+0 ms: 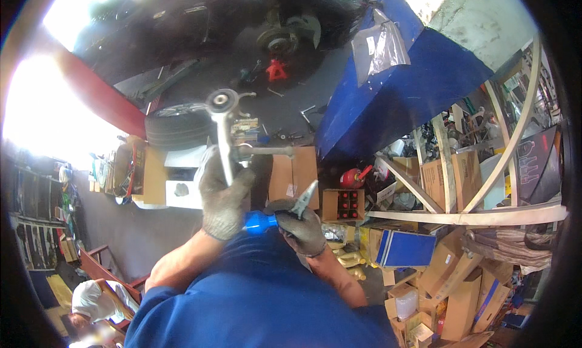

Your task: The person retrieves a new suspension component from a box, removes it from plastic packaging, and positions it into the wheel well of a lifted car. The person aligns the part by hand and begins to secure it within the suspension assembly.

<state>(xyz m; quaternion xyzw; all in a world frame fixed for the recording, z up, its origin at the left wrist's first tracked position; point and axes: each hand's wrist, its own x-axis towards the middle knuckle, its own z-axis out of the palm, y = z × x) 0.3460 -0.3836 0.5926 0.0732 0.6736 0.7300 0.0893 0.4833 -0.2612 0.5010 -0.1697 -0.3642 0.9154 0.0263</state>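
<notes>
While brown cartons (459,308) crowd the right, a blue post (418,87) rises ahead

It stands between a tyre (179,131) and a wooden rack (485,218). Nearby, an open box (327,207) holds red-topped bottles (344,205). The left hand's (223,205) fingers clamp a silver arm-shaped part (224,137), held upright; the right hand's (303,231) close around a pointed metal tool (306,200).

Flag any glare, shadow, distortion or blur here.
Head view: glare burns out the upper left; head view: shadow dims the area around the red jack stand; head view: wooden frame at right looks bowed; head view: metal control arm looks slightly soft.
</notes>
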